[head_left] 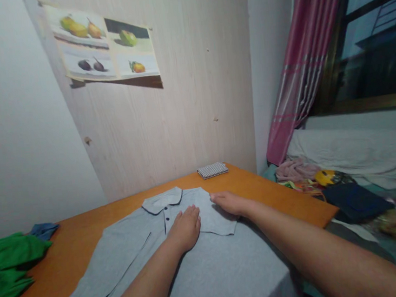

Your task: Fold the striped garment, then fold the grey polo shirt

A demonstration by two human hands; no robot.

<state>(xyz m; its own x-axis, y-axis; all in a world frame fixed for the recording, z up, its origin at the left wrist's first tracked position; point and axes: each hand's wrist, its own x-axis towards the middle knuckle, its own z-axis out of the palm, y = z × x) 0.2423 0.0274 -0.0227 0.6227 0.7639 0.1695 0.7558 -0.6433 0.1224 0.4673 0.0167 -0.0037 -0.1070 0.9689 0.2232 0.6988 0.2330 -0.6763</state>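
A light grey polo shirt with dark-edged collar and dark buttons is spread over the orange table. Its collar points toward the wall, and the right side is folded inward, so that a short sleeve lies over the body. My left hand rests flat on the shirt beside the button placket, fingers stretched out. At the folded shoulder edge, my right hand touches the fabric with its fingers extended to the left; its thumb and underside are mostly hidden. Neither hand visibly grips the cloth.
Green clothing and a blue cloth lie at the left of the orange table. A folded checked cloth sits near the wall. Beyond the right edge are a dark folded garment, other clothes and a pink curtain.
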